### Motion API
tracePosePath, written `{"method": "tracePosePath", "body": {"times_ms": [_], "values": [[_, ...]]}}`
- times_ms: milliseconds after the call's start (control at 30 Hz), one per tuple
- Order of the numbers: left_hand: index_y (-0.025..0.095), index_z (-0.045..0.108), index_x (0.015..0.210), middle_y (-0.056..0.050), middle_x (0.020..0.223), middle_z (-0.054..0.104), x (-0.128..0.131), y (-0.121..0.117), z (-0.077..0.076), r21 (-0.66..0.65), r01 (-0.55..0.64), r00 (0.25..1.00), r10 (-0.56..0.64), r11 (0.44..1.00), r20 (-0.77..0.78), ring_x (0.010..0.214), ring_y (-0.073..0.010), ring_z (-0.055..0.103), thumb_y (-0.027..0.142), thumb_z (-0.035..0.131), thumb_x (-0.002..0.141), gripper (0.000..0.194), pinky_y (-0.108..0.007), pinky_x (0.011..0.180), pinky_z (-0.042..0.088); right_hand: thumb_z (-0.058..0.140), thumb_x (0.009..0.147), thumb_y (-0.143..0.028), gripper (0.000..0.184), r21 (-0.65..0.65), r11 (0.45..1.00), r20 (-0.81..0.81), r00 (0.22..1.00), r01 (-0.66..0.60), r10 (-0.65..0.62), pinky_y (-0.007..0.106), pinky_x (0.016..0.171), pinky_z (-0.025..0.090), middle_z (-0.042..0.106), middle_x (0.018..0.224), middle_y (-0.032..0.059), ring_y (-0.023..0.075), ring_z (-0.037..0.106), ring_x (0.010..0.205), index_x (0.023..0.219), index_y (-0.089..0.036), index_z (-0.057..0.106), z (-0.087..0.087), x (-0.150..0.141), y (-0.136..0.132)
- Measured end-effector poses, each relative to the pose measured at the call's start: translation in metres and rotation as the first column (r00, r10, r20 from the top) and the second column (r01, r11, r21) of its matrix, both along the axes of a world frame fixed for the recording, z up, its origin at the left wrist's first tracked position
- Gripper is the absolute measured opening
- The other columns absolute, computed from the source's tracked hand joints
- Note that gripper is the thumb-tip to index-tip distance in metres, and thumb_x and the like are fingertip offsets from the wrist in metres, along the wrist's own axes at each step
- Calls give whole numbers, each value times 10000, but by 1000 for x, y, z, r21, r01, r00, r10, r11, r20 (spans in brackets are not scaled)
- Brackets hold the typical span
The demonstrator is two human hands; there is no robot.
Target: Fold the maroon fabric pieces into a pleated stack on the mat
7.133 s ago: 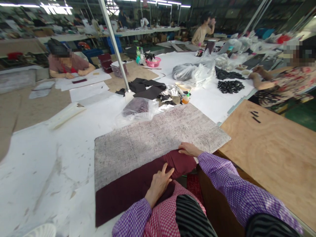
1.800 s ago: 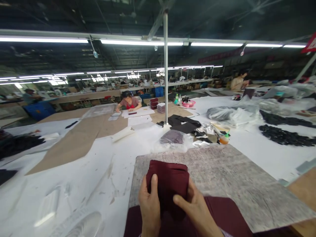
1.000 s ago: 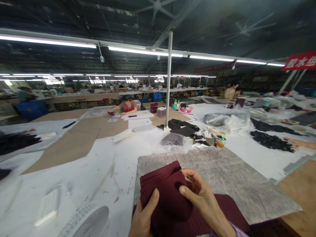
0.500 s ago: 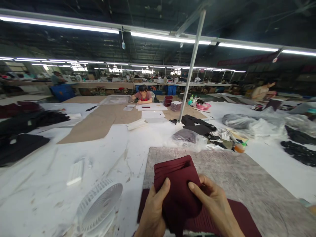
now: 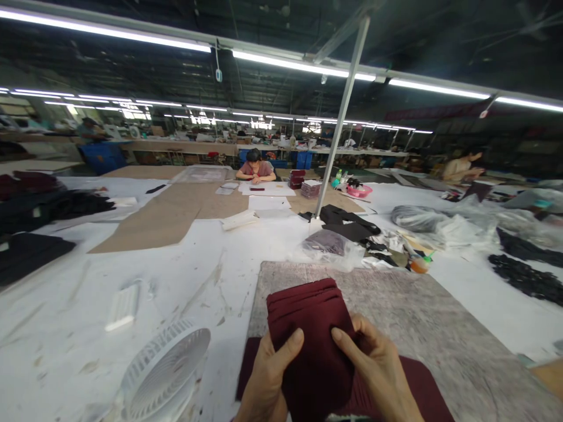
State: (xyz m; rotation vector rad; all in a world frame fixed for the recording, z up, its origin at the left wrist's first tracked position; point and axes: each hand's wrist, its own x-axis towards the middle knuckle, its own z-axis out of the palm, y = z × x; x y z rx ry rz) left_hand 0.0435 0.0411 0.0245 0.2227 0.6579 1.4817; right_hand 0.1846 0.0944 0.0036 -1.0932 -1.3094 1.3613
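Between my two hands is a stack of maroon fabric pieces [image 5: 312,334], raised above the table with its far edges fanned in steps. My left hand [image 5: 275,369] grips the left side, thumb on the top face. My right hand [image 5: 373,363] pinches the right side, its thumb on top and its fingers behind. Below the hands more maroon pieces [image 5: 422,381] lie spread on a grey mottled board [image 5: 396,305], partly covered by the stack and my wrists.
A white fan [image 5: 167,369] stands at the lower left near a white power strip [image 5: 124,308]. Beyond the board lie a bagged dark bundle [image 5: 328,243], black fabric scraps [image 5: 352,225] and a metal post [image 5: 342,117]. A co-worker [image 5: 255,170] sits across the table.
The stack has straightened and flattened in my hands, its lower part no longer curled. The view has shifted slightly. The co-worker opposite has drawn both hands together.
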Motion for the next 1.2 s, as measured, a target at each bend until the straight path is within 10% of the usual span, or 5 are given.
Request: {"method": "tracePosePath", "body": {"times_ms": [200, 367, 667, 833, 1200], "values": [[140, 646, 1088, -125, 965, 724, -4, 2, -3, -10, -37, 996, 37, 999, -78, 995, -307, 630, 305, 711, 696, 431, -444, 929, 449, 689, 723, -383, 205, 181, 982, 115, 993, -52, 31, 320, 715, 489, 602, 961, 51, 210, 573, 853, 737, -219, 567, -3, 4, 3], [138, 674, 1040, -105, 891, 732, -4, 1, -7, 11, -12, 934, 15, 1000, -358, 901, -280, 651, 364, 696, 701, 408, -388, 835, 493, 697, 727, -316, 272, 511, 839, 429, 901, -189, -58, 500, 1038, 296, 316, 1407, 27, 308, 279, 1306, 990, -316, 628, 14, 3, 7], [115, 663, 1051, -116, 857, 732, -3, -1, -4, -18, -50, 958, 43, 999, -282, 876, -285, 657, 361, 708, 689, 440, -380, 793, 511, 671, 753, -345, 126, 379, 892, 405, 911, -245, 78, 431, 995, 358, 462, 1288, 56, 280, 421, 1206, 847, -262, 668, 17, 4, 15], [159, 586, 1176, -118, 970, 721, -4, -1, 0, -13, -171, 975, 167, 985, -147, 922, -292, 656, 307, 722, 684, 531, -427, 868, 487, 601, 807, -384, 214, 72, 960, 141, 956, -270, 259, 307, 727, 474, 628, 828, 41, 196, 585, 802, 730, -188, 640, 10, 2, 4], [152, 538, 1226, -125, 960, 724, 0, -1, 7, -23, -179, 979, 175, 984, -105, 997, -321, 631, 238, 737, 660, 606, -453, 902, 483, 669, 750, -361, 238, 26, 987, 23, 987, -158, 157, 258, 689, 425, 584, 699, 3, 165, 547, 738, 631, -169, 595, 8, 2, -3]]}}
